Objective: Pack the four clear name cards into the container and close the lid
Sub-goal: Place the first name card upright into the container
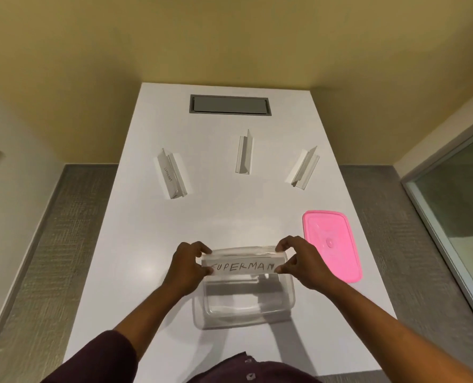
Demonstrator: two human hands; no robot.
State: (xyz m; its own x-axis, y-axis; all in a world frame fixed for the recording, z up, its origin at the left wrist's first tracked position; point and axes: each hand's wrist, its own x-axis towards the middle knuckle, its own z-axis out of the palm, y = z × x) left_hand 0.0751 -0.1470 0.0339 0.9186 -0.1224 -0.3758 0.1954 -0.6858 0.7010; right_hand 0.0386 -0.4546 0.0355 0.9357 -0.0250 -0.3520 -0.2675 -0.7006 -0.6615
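**First card over the open box, three left on the table**

Nearest, a dark maroon sleeve [102, 355] at the bottom edge, both forearms reaching forward over the white table [152, 272]. Just beyond, a clear container [246, 308], open and seemingly empty, long side set crosswise, so matched to the length of a card carried crosswise. Held above its far half, the SUPERMAN card [242, 266], lettering facing the camera and level. Pinched at the left end by the left hand [187, 265], thumb below and fingers over the top edge, closed on the card; pinched likewise at the right end by the right hand [298, 262], fingers clamped on that end. Gripped by both ends probably to keep the slippery holder square to the box walls and to lower it flat rather than corner first. Cannot tell whether the card's base already touches the rim or hangs clear of it.

Just right of the container, the pink lid [332, 246], lying flat, parked close for the closing step yet out of the way of the opening.

Farther off, well apart from the box, three more cards in an arc: the left card [171, 175] with faint writing, the middle card [244, 156], the right card [303, 168], each standing on its base. Farthest, a grey cable hatch [230, 105] set into the tabletop.

Judged from this: packing barely begun, one of four going in, lid still off.
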